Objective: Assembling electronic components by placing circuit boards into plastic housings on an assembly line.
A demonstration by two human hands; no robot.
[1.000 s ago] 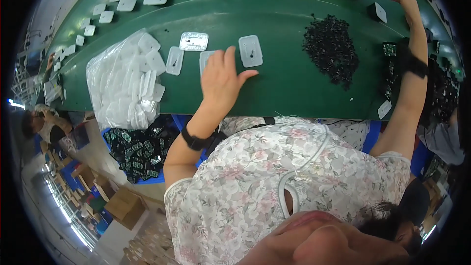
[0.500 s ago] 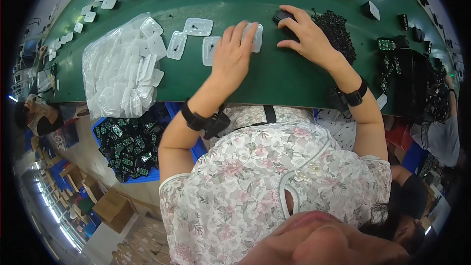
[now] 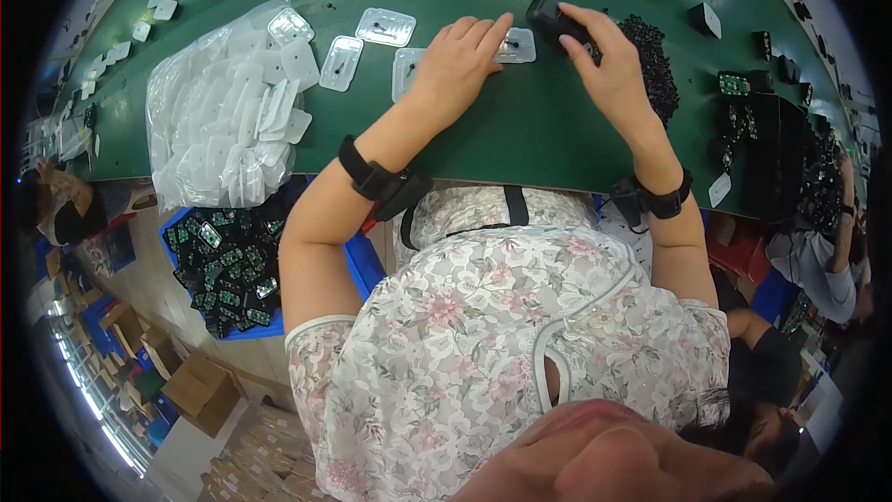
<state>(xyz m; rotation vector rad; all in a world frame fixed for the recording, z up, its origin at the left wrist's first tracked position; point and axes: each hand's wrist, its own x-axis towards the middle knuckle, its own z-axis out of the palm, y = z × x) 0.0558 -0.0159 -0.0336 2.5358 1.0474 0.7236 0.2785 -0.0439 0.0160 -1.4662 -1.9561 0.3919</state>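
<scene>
The left hand (image 3: 457, 63) lies flat, fingers together, pressing a clear tray (image 3: 514, 45) onto the green belt (image 3: 520, 135), while the right hand (image 3: 609, 70) pinches a small black part (image 3: 550, 17) in its fingertips just beside that tray. The part could tip or miss the tray's pocket if the tray slides under the palm. A stray elbow could also scatter the black pile (image 3: 650, 60) just beside the right hand.

Two hands at work on a green worktop (image 3: 520, 144)

The left hand (image 3: 455, 65) lies flat on a clear plastic tray (image 3: 514, 45); the right hand (image 3: 609, 70) has its grip around a small black part (image 3: 555, 19) beside a heap of black parts (image 3: 650, 60). A bag of trays (image 3: 223, 121) sits at the worktop's near-left edge.
</scene>
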